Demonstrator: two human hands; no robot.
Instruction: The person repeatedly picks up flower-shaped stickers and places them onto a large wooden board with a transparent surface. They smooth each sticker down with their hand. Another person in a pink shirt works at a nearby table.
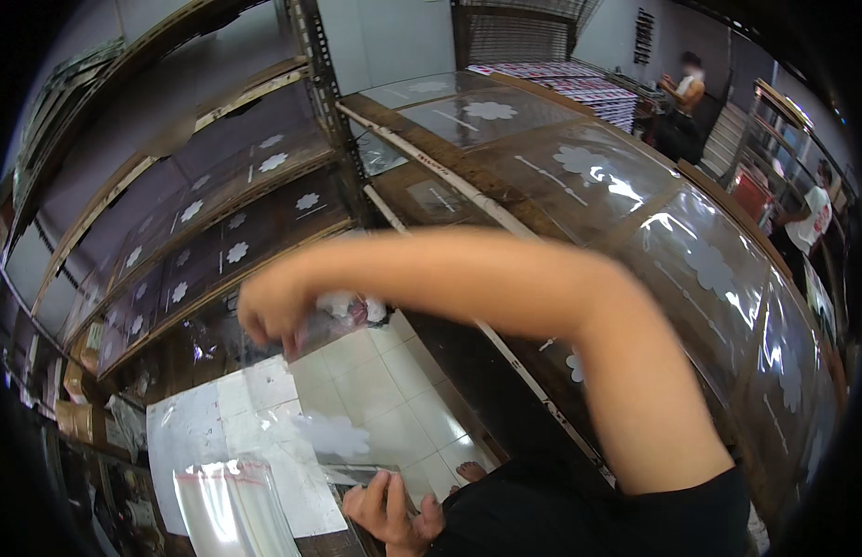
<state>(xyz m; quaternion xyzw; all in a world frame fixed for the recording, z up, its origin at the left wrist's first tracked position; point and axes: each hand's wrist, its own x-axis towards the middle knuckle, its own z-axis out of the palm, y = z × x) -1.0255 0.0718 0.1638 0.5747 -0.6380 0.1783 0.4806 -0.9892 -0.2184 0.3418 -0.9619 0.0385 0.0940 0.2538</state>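
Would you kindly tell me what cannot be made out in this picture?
Head view:
Right hand: motion blur hides its grip.
Left hand: lower edge cuts off its forearm.
Clear plastic bags: bottom cut off by that edge.
Farther worker: hands too small to read.

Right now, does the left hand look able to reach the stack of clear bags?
Probably yes: the left hand is near the stack of clear bags, with no visible barrier between them.

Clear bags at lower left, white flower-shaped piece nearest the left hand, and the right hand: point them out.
Clear bags (231, 512), head view: middle of the top bag.
White flower-shaped piece (334, 435), head view: its flat face.
Right hand (278, 299), head view: middle of the hand.
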